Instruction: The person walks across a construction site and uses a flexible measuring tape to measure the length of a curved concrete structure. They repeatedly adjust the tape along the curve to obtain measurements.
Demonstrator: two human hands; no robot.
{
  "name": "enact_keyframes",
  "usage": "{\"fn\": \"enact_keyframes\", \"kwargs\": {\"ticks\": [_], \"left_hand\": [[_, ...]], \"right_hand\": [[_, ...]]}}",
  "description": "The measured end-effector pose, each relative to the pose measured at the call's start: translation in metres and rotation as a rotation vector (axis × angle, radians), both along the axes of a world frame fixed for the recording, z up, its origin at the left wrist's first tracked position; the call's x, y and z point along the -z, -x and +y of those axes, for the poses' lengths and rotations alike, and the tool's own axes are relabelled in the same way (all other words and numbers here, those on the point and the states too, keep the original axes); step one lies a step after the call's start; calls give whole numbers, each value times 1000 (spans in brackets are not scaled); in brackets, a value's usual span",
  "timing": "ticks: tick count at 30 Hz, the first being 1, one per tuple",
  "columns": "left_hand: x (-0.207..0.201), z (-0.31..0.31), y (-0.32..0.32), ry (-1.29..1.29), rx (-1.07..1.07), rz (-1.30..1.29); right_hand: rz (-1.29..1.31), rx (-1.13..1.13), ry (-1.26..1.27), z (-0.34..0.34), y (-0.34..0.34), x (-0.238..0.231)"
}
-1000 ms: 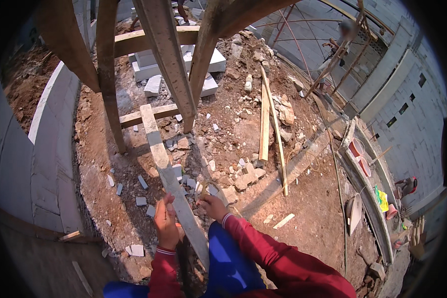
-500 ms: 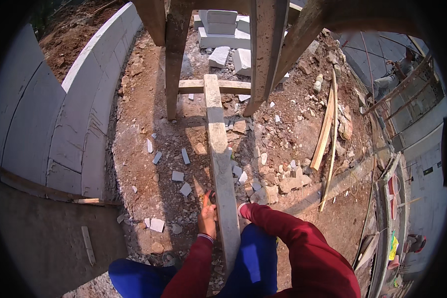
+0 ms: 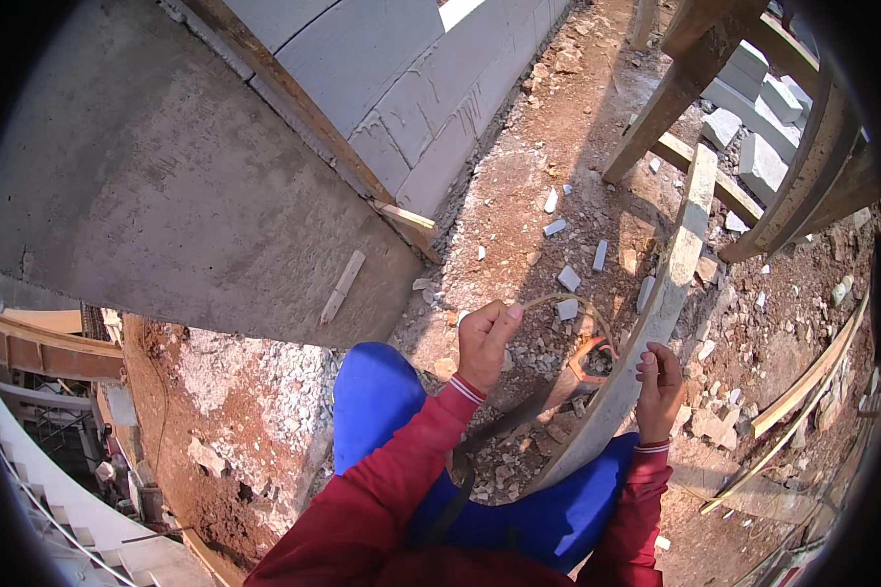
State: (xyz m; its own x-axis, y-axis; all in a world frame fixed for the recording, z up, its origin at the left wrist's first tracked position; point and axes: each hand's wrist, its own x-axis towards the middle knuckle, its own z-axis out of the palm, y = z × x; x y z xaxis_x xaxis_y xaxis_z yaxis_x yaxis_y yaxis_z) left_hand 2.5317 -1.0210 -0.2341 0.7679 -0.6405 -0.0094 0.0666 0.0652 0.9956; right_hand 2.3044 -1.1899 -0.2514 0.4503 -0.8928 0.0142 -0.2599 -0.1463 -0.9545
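A left hand (image 3: 487, 342) pinches a thin strip (image 3: 558, 295) arching rightward near a plank (image 3: 651, 323), which slants away to the right from between the knees. The right hand (image 3: 661, 391) curls beside it, grip unclear, above rubble-strewn earth (image 3: 519, 201) edging a pale block wall (image 3: 392, 73).

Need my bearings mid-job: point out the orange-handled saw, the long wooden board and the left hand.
Orange-handled saw (image 3: 538, 403): head view, on its grey blade.
Long wooden board (image 3: 659, 303): head view, mid-length on its face.
Left hand (image 3: 485, 349): head view, middle of the hand.
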Motion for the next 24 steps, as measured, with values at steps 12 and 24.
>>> {"fn": "enact_keyframes", "kwargs": {"ticks": [12, 24], "left_hand": [[-26, 58, 20, 99, 238, 155], [-63, 156, -81, 377, -139, 34]], "right_hand": [[62, -898, 222, 151, -85, 46], [536, -1500, -116, 183, -67, 114]]}}
